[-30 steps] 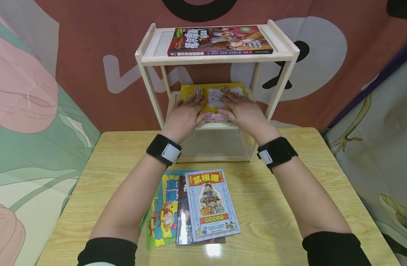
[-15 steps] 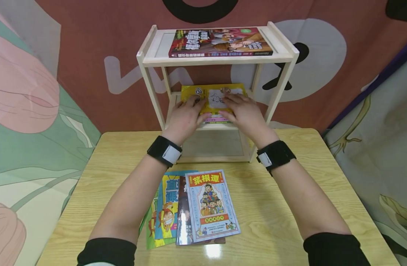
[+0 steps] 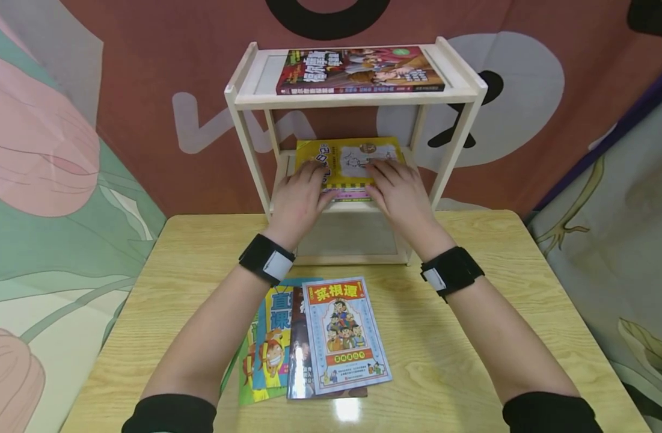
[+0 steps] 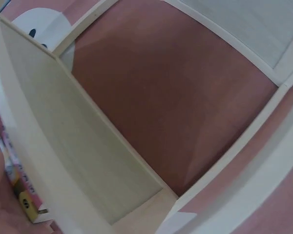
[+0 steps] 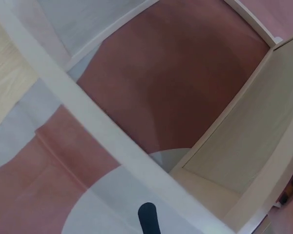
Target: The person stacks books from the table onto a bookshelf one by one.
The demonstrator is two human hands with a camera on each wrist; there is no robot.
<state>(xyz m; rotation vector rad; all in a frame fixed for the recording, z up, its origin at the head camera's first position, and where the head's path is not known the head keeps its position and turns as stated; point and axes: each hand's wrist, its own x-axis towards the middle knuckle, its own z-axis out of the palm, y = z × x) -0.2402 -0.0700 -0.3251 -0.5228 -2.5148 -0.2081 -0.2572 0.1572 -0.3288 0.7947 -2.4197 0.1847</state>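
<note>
Overlapping books (image 3: pixel 321 340) lie on the tabletop (image 3: pixel 428 385), short of the fingers (image 3: pixel 386 171); around those stands a wooden shelf (image 3: pixel 358 101), stacked books (image 3: pixel 341 161) beneath them, a red-covered book (image 3: pixel 358 71) overhead.

The shelf (image 3: pixel 358 100) is pale cream. On its top, a dark red book (image 3: pixel 358 71) lettered in white; on its middle level, a yellow book (image 3: pixel 348 171) with a white panel. In front of the shelf — a pale blue book (image 3: pixel 347 337) banded red, a dark brown book (image 3: pixel 300 376), a blue-and-yellow book (image 3: pixel 275 340), a green book (image 3: pixel 257 396). Behind it, brick-red cloth (image 3: pixel 147 156) with grey and black shapes.
</note>
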